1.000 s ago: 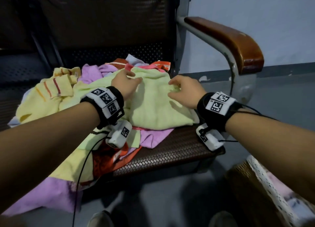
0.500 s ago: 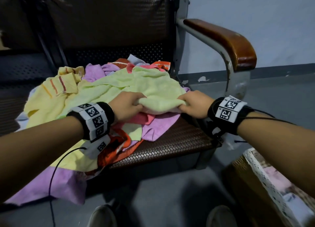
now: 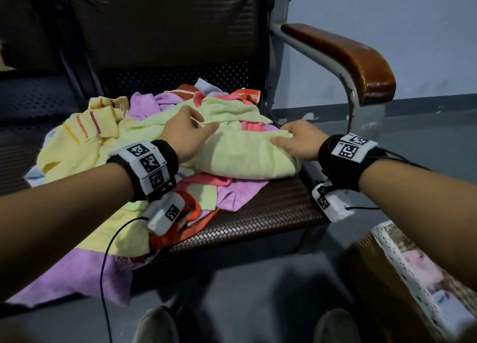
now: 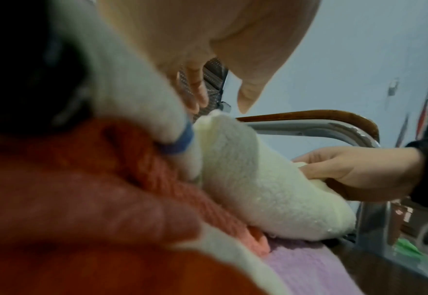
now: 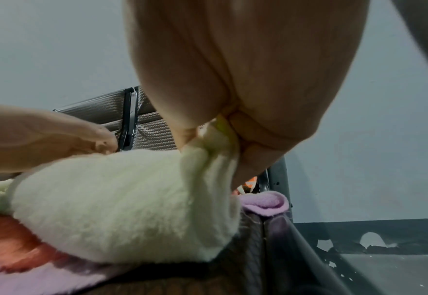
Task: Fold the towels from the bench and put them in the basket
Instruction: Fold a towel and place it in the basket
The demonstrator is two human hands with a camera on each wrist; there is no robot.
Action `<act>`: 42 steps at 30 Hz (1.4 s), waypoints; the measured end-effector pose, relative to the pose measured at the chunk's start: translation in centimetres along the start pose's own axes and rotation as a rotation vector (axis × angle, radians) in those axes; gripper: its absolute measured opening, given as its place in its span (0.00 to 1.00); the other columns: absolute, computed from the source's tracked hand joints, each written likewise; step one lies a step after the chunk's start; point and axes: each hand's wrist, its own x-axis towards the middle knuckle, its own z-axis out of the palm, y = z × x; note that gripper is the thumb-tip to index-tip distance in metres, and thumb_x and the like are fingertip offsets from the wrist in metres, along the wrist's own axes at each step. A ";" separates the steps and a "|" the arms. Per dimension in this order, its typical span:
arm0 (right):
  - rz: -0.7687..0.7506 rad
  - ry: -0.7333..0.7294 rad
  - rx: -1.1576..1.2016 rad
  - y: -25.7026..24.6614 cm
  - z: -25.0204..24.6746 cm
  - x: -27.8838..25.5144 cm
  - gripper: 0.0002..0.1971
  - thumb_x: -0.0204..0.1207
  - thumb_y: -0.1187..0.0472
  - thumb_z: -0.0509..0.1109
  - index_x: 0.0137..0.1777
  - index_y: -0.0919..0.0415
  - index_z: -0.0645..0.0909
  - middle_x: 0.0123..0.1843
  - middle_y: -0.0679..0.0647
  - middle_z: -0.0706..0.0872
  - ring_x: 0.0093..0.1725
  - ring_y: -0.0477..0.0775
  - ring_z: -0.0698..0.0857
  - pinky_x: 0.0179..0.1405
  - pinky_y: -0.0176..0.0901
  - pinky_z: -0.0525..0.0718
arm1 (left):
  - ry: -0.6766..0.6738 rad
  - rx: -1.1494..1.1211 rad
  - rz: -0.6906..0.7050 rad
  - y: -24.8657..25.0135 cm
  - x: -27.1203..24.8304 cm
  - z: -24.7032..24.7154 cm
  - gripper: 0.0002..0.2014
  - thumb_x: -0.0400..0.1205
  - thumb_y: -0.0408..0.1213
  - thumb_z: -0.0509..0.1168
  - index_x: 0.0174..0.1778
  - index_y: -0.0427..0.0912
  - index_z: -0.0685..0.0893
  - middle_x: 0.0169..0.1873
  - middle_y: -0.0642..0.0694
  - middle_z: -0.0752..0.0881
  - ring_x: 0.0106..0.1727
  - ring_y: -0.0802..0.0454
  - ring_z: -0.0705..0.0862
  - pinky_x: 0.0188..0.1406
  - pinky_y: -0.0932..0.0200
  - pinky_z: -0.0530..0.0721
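Note:
A light green towel (image 3: 245,154) lies folded into a thick bundle on top of the towel pile on the bench seat (image 3: 271,213). My left hand (image 3: 206,123) hovers over its left end with relaxed fingers; the left wrist view shows the fingertips (image 4: 197,95) just above the towel (image 4: 258,189), holding nothing. My right hand (image 3: 282,137) grips the towel's right end, and in the right wrist view its fingers (image 5: 220,127) pinch a bunched edge of the towel (image 5: 119,199). The wicker basket (image 3: 387,242), lined with white lace, stands on the floor at lower right.
Under and left of the green towel lie a yellow striped towel (image 3: 85,131), purple towels (image 3: 77,273) hanging off the seat front, plus pink and orange ones. The wooden armrest (image 3: 348,59) rises right of the seat. My shoes show at the bottom edge.
Half a second ago both hands gripped the towel's near edge. Now the left hand has let go and hovers over the fold, and the right hand holds the towel's right end farther back.

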 end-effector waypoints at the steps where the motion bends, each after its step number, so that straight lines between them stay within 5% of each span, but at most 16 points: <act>1: 0.023 -0.004 -0.017 -0.1 0.2 0.4 0.17 0.82 0.50 0.69 0.55 0.65 0.87 0.54 0.61 0.91 0.54 0.60 0.88 0.56 0.53 0.85 | 0.017 0.007 0.084 0.2 -0.1 0.0 0.18 0.77 0.55 0.74 0.53 0.46 0.81 0.47 0.51 0.85 0.46 0.51 0.84 0.44 0.53 0.83; 4: 0.091 -0.037 -0.055 0.0 0.7 1.4 0.20 0.82 0.51 0.70 0.59 0.69 0.87 0.57 0.64 0.90 0.58 0.63 0.88 0.61 0.55 0.85 | -0.225 0.084 0.246 0.3 -0.7 0.2 0.16 0.73 0.48 0.78 0.52 0.49 0.84 0.49 0.56 0.86 0.52 0.54 0.85 0.51 0.58 0.82; 6: 0.114 -0.037 -0.071 0.1 1.0 1.9 0.19 0.81 0.51 0.71 0.58 0.68 0.87 0.57 0.63 0.90 0.56 0.62 0.87 0.58 0.51 0.85 | -0.435 0.289 0.300 -0.2 -1.2 0.5 0.27 0.68 0.48 0.82 0.62 0.52 0.83 0.58 0.56 0.83 0.61 0.53 0.82 0.60 0.57 0.78; 8: 0.126 -0.024 -0.079 -0.1 1.2 2.1 0.17 0.79 0.52 0.72 0.59 0.64 0.87 0.59 0.59 0.89 0.55 0.58 0.86 0.52 0.46 0.82 | -0.493 0.439 0.342 -0.7 -1.3 1.0 0.36 0.66 0.45 0.83 0.71 0.52 0.79 0.64 0.51 0.79 0.64 0.49 0.78 0.67 0.52 0.77; 10: 0.083 0.034 -0.138 -0.8 1.2 1.8 0.16 0.77 0.51 0.73 0.63 0.54 0.83 0.64 0.56 0.85 0.58 0.57 0.84 0.52 0.44 0.79 | -0.442 0.431 0.345 -0.7 -0.9 1.1 0.32 0.70 0.40 0.79 0.71 0.50 0.79 0.64 0.47 0.81 0.64 0.46 0.80 0.65 0.51 0.79; 14: -0.247 0.084 -0.252 -2.4 1.5 0.4 0.25 0.75 0.41 0.72 0.70 0.48 0.79 0.67 0.53 0.83 0.65 0.57 0.81 0.65 0.51 0.80 | -0.285 0.331 0.310 0.2 -0.1 0.9 0.21 0.76 0.44 0.74 0.64 0.48 0.81 0.54 0.46 0.87 0.54 0.46 0.83 0.51 0.53 0.80; 17: -0.342 -0.083 -0.149 -4.1 2.0 -0.9 0.37 0.70 0.42 0.80 0.76 0.52 0.73 0.65 0.46 0.82 0.61 0.48 0.80 0.56 0.30 0.76 | -0.166 0.189 0.388 2.0 -0.6 0.6 0.14 0.75 0.42 0.73 0.56 0.46 0.84 0.41 0.54 0.87 0.46 0.51 0.84 0.46 0.59 0.78; 21: -0.376 -0.028 -0.037 -4.5 -0.8 -2.0 0.20 0.73 0.58 0.76 0.66 0.55 0.82 0.56 0.49 0.87 0.56 0.54 0.85 0.54 0.44 0.80 | -0.084 0.080 0.529 6.9 -2.2 -0.6 0.16 0.73 0.47 0.75 0.53 0.46 0.85 0.39 0.55 0.88 0.39 0.61 0.83 0.42 0.68 0.79; 24: -0.305 -0.029 0.232 -3.0 -3.8 -4.4 0.14 0.75 0.62 0.76 0.60 0.54 0.84 0.51 0.47 0.90 0.52 0.44 0.89 0.54 0.42 0.86 | -0.099 -0.003 0.570 11.5 -3.4 -1.1 0.18 0.72 0.53 0.77 0.53 0.50 0.85 0.44 0.54 0.90 0.46 0.56 0.87 0.49 0.57 0.84; 27: -0.256 0.042 0.382 0.1 -6.6 -8.5 0.17 0.71 0.57 0.76 0.59 0.59 0.85 0.52 0.51 0.92 0.53 0.45 0.91 0.55 0.44 0.88 | -0.218 -0.128 0.562 17.0 -4.6 1.2 0.22 0.71 0.57 0.77 0.54 0.48 0.86 0.46 0.50 0.91 0.48 0.53 0.89 0.51 0.51 0.87; 30: -0.176 0.175 0.528 4.8 -9.3 -13.3 0.20 0.68 0.55 0.74 0.59 0.60 0.86 0.54 0.56 0.93 0.55 0.55 0.91 0.59 0.57 0.89 | -0.333 -0.425 0.541 22.7 -6.6 6.1 0.24 0.70 0.56 0.79 0.55 0.46 0.86 0.49 0.48 0.90 0.48 0.60 0.89 0.47 0.62 0.86; 35: 0.041 0.489 0.874 14.3 -11.4 -21.9 0.15 0.75 0.57 0.74 0.62 0.56 0.87 0.56 0.53 0.93 0.56 0.54 0.92 0.50 0.46 0.89 | -0.698 -0.601 0.261 29.9 -11.1 16.4 0.44 0.60 0.70 0.76 0.69 0.54 0.76 0.59 0.51 0.88 0.53 0.57 0.91 0.46 0.59 0.88; 39: 0.262 0.711 1.113 21.6 -10.5 -28.3 0.14 0.78 0.60 0.72 0.63 0.59 0.86 0.57 0.59 0.93 0.56 0.61 0.92 0.49 0.51 0.91 | -1.154 -0.381 0.238 31.5 -16.2 27.1 0.26 0.72 0.58 0.76 0.62 0.48 0.87 0.53 0.49 0.93 0.51 0.50 0.93 0.45 0.56 0.89; 42: 0.513 0.867 1.124 26.7 -8.0 -32.1 0.13 0.77 0.64 0.69 0.60 0.62 0.87 0.51 0.59 0.94 0.49 0.59 0.93 0.43 0.49 0.90 | -1.254 -0.216 0.158 31.4 -20.3 34.8 0.19 0.79 0.51 0.71 0.57 0.41 0.89 0.51 0.43 0.93 0.49 0.43 0.91 0.51 0.48 0.88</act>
